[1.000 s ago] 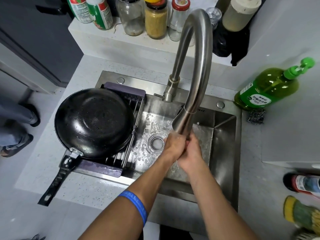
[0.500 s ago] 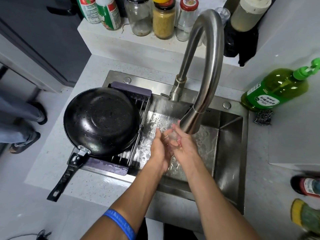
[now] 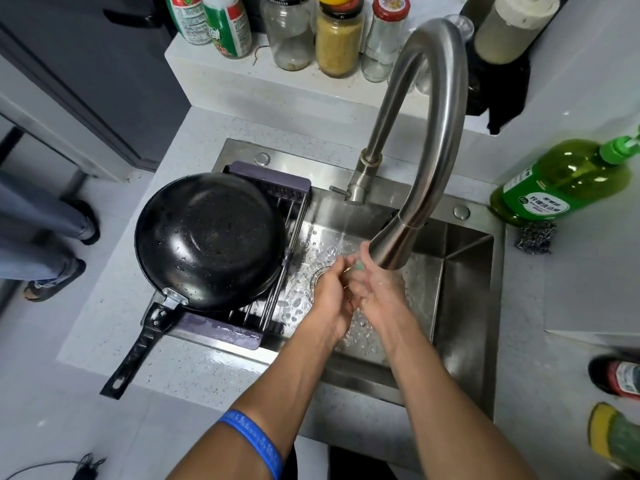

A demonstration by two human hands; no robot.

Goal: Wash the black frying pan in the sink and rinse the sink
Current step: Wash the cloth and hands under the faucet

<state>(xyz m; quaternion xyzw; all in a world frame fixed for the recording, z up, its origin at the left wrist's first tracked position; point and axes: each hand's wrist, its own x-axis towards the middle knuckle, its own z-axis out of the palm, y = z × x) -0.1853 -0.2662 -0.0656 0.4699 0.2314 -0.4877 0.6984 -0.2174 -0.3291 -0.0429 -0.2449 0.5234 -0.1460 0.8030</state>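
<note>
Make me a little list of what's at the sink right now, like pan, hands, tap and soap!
pan: black frying pan, upside down on the drying rack over the sink's left side, handle sticking out over the counter
hands: left hand and right hand together under the spout, empty
tap: faucet, water running
sink: sink, wet, bubbly
soap: green bottle on the counter, right
scrubber: steel wool by the bottle

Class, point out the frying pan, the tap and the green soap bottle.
frying pan (image 3: 211,240), head view, on its upturned base.
tap (image 3: 446,109), head view, on the curved neck.
green soap bottle (image 3: 568,181), head view, on its body.
</note>
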